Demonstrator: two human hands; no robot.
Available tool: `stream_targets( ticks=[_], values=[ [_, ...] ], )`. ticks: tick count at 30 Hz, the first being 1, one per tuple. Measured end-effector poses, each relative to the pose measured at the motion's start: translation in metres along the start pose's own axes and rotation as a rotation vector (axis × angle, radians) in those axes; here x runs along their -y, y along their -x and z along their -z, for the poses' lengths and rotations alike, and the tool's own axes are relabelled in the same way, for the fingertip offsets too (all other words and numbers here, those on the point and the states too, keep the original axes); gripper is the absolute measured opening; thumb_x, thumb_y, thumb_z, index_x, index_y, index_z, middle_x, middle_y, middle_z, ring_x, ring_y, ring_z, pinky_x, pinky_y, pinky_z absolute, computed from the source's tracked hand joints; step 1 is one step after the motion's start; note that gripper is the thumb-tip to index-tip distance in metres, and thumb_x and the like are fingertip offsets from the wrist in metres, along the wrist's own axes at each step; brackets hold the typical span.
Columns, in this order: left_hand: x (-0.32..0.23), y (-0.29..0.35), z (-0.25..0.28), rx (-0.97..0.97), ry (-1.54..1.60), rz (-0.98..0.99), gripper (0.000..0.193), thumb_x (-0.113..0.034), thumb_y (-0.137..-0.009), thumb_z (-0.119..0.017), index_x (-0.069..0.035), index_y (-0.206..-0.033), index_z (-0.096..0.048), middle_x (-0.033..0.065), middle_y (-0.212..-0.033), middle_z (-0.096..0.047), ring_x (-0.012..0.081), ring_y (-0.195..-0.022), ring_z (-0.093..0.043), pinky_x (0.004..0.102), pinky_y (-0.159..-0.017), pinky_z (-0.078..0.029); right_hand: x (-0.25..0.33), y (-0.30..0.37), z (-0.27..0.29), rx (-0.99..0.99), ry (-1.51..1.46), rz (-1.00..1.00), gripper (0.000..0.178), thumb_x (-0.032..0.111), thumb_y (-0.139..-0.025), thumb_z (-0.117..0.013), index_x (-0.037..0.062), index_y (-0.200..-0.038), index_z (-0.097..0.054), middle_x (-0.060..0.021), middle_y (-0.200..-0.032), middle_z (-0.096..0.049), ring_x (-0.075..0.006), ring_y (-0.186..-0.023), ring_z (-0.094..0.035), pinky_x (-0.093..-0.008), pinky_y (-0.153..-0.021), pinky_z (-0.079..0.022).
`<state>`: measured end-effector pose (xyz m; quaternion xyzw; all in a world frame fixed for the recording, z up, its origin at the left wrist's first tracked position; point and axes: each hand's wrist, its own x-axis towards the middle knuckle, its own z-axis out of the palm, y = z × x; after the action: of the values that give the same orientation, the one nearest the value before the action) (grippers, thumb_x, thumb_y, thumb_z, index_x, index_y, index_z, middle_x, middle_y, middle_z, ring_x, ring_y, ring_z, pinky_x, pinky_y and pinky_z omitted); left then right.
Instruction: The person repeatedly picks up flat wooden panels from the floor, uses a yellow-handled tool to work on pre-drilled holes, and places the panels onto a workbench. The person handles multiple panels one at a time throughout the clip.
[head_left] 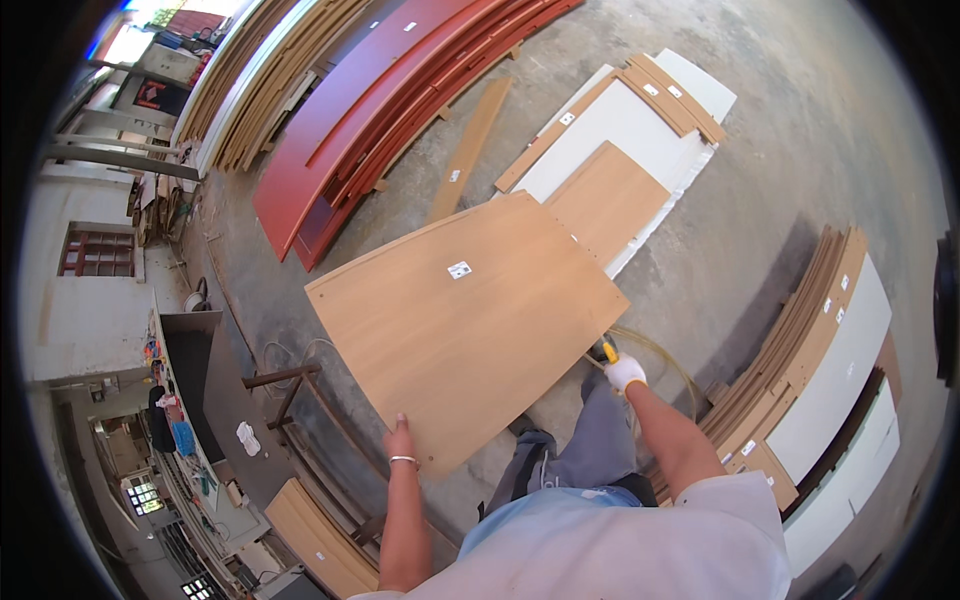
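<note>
A large wood-coloured panel (470,325) lies in front of me, with a small white label on its face and small dark round marks near its corners. My left hand (400,440), bare with a white band at the wrist, grips the panel's near left edge, thumb on top; its other fingers are hidden below. In a white glove, my right hand (625,372) is closed around a yellow and black hand tool (611,352) beside the panel's right edge. I cannot make out the tool's exact kind or whether it touches the panel. A pale yellowish hose (665,350) curves near it.
Beyond the panel, white boards with wooden pieces (610,195) lie on the concrete floor. Red panels (370,110) are stacked at the far left, beside a single wooden strip (470,150). Another stack of boards (820,350) stands right. A dark bench (235,400) and metal frame (290,385) flank the left.
</note>
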<state>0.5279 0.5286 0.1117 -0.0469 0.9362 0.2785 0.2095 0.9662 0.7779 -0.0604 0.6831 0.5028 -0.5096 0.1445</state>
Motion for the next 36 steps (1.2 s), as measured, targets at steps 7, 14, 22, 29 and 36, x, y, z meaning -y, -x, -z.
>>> stream_targets(
  ticks=[7, 14, 22, 29, 36],
  values=[
    [0.020, 0.051, 0.019, -0.025, 0.107, 0.206, 0.061, -0.035, -0.089, -0.071, 0.018, -0.117, -0.057, 0.0204, -0.115, -0.065, 0.0261, -0.100, -0.063, 0.0387, -0.087, -0.051, 0.001, -0.123, 0.087, -0.317, 0.014, -0.229, 0.036, 0.020, -0.087, -0.055, 0.0028, -0.118, -0.053, -0.0246, -0.111, -0.067, -0.0389, -0.105, -0.065, -0.0481, -0.091, -0.051],
    [0.027, 0.133, 0.005, -0.318, -0.054, 0.152, 0.061, -0.043, -0.092, -0.064, 0.016, -0.106, -0.064, 0.0218, -0.104, -0.069, 0.0296, -0.089, -0.067, 0.0405, -0.082, -0.052, 0.096, -0.244, 0.134, -0.193, 0.452, -0.006, 0.046, 0.035, -0.084, -0.060, 0.0067, -0.120, -0.055, -0.0187, -0.110, -0.069, -0.0348, -0.105, -0.066, -0.0438, -0.089, -0.052],
    [0.092, 0.118, 0.044, -0.366, -0.246, 0.122, 0.063, -0.047, -0.095, -0.058, 0.015, -0.108, -0.063, 0.0240, -0.102, -0.069, 0.0304, -0.090, -0.067, 0.0397, -0.083, -0.051, 0.133, -0.334, 0.045, 0.250, 0.324, 0.151, 0.066, 0.045, -0.075, -0.072, -0.0021, -0.120, -0.058, -0.0221, -0.107, -0.068, -0.0328, -0.104, -0.065, -0.0390, -0.087, -0.050],
    [0.158, 0.093, 0.051, -0.358, -0.335, 0.152, 0.059, -0.045, -0.097, -0.053, 0.012, -0.088, -0.068, 0.0176, -0.076, -0.070, 0.0226, -0.070, -0.064, 0.0394, -0.069, -0.049, 0.107, -0.316, 0.014, 0.204, 0.103, 0.115, 0.067, 0.036, -0.073, -0.078, -0.0042, -0.121, -0.057, -0.0197, -0.107, -0.067, -0.0293, -0.100, -0.065, -0.0366, -0.086, -0.049],
    [0.277, 0.038, 0.042, -0.077, -0.395, 0.283, 0.059, -0.048, -0.095, -0.050, 0.008, -0.084, -0.067, 0.0250, -0.077, -0.067, 0.0368, -0.073, -0.064, 0.0470, -0.072, -0.047, 0.068, -0.144, 0.126, -0.020, 0.226, 0.114, 0.040, 0.015, -0.076, -0.077, -0.0070, -0.105, -0.060, -0.0091, -0.085, -0.065, -0.0157, -0.074, -0.060, -0.0332, -0.063, -0.051]
  ],
)
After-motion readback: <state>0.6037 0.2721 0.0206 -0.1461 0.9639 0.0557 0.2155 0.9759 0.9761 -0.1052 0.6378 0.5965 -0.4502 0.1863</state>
